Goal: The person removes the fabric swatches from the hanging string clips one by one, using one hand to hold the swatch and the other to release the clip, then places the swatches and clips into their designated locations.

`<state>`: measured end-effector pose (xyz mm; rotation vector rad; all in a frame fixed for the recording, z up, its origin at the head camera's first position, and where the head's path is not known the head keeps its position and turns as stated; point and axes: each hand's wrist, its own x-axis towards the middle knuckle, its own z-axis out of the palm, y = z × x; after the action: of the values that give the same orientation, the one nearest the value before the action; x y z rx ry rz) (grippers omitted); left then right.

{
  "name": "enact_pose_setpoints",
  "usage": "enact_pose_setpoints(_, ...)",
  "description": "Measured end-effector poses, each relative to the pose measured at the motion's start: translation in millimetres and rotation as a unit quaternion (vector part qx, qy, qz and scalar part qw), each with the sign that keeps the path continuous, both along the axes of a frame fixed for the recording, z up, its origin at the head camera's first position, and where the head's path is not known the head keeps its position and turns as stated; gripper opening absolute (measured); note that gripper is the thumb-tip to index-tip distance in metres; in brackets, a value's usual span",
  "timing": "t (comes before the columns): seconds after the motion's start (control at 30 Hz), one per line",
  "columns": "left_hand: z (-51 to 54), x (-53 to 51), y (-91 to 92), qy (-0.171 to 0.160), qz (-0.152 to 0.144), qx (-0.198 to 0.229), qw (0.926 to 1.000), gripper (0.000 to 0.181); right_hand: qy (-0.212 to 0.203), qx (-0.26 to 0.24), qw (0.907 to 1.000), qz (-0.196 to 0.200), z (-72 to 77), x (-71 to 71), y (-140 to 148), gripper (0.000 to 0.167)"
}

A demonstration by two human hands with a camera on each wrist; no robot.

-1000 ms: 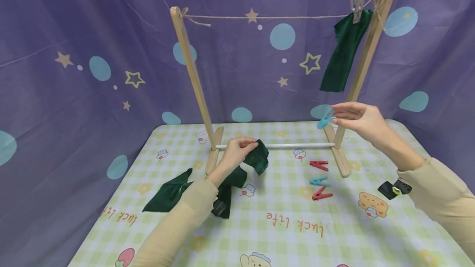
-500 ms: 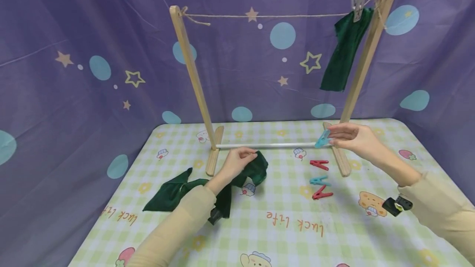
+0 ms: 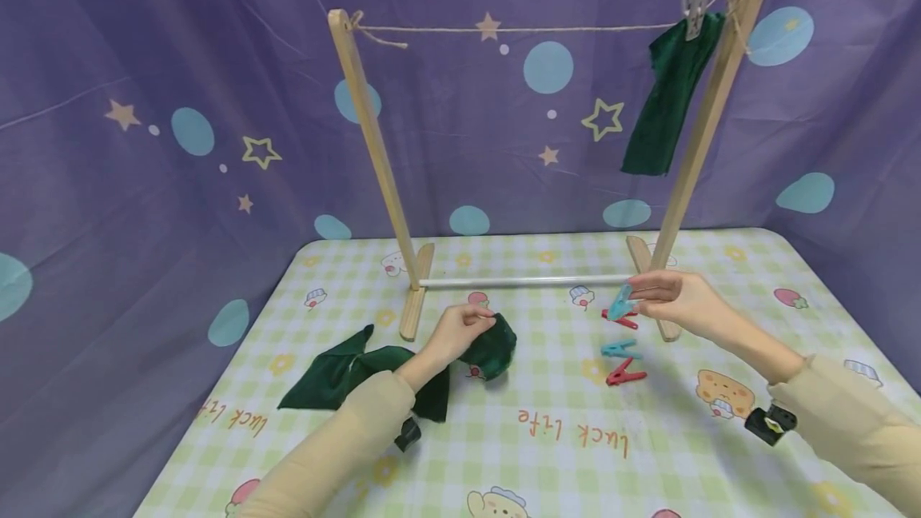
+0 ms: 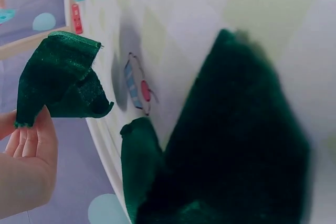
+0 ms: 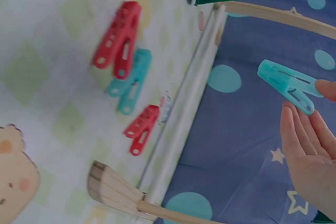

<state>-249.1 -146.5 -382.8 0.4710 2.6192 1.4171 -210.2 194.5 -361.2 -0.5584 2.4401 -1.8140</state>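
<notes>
Here, the left hand (image 3: 456,334) pinches velvety green cloth (image 3: 492,348) (softly curled below the fingers), while the right hand (image 3: 678,302) pinches a slotted turquoise plastic clothespin (image 5: 275,77).

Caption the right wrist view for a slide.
Right hand pinches a blue clothespin; three more clothespins lie on the checked cloth.

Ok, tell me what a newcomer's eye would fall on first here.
Most likely the hanging green cloth, near the right end of the string under a grey clothespin. Next would come the two hands over the checked tablecloth: the left hand pinching gathered green fabric, the right hand holding a turquoise clothespin.
</notes>
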Motion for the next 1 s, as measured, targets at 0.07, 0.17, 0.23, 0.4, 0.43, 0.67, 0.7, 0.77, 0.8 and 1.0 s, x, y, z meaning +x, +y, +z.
enact_pose_setpoints(0.07, -1.5, 1.4, -1.4, -0.002, -0.005, -0.008, 1.0, 0.02, 0.0, -0.004, 1.0, 0.007, -3.3, 1.5, -1, 0.039)
enact_pose_setpoints(0.17, -3.9, 3.5, -3.8, 0.0, -0.011, -0.019, 0.9998, 0.02, -0.001, -0.006, 0.9999, 0.016, -7.9, 3.6, -2, 0.039)
enact_pose_setpoints(0.23, -5.0, 5.0, -5.3, -0.002, -0.011, -0.023, 0.9997, 0.019, -0.005, -0.006, 0.9998, 0.019, -11.1, 5.0, -3, 0.04)
enact_pose_setpoints(0.4, -8.7, 9.6, -9.9, -0.009, -0.012, -0.032, 0.9994, 0.018, -0.023, 0.005, 0.9995, 0.022, -19.5, 8.9, -3, 0.041)
enact_pose_setpoints(0.43, -10.0, 10.3, -11.2, -0.01, -0.014, -0.034, 0.9993, 0.018, -0.025, 0.008, 0.9994, 0.023, -21.4, 9.5, -4, 0.041)
enact_pose_setpoints(0.67, -16.3, 14.3, -18.3, -0.02, -0.02, -0.025, 0.9993, 0.019, -0.037, 0.022, 0.9981, 0.045, -32.5, 13.5, -4, 0.039)
enact_pose_setpoints(0.7, -16.3, 15.2, -18.7, -0.019, -0.021, -0.029, 0.9992, 0.019, -0.039, 0.024, 0.9979, 0.046, -33.8, 14.3, -4, 0.039)
enact_pose_setpoints(0.77, -16.2, 17.3, -19.6, -0.017, -0.022, -0.039, 0.9988, 0.019, -0.042, 0.025, 0.9974, 0.053, -36.4, 15.8, -4, 0.04)
enact_pose_setpoints(0.8, -16.3, 18.1, -20.2, -0.017, -0.022, -0.045, 0.9986, 0.018, -0.044, 0.025, 0.9971, 0.057, -37.7, 16.5, -4, 0.04)
enact_pose_setpoints(1.0, -18.8, 21.1, -25.0, -0.026, -0.023, -0.063, 0.9974, 0.018, -0.043, 0.028, 0.9962, 0.071, -45.6, 20.0, -3, 0.039)
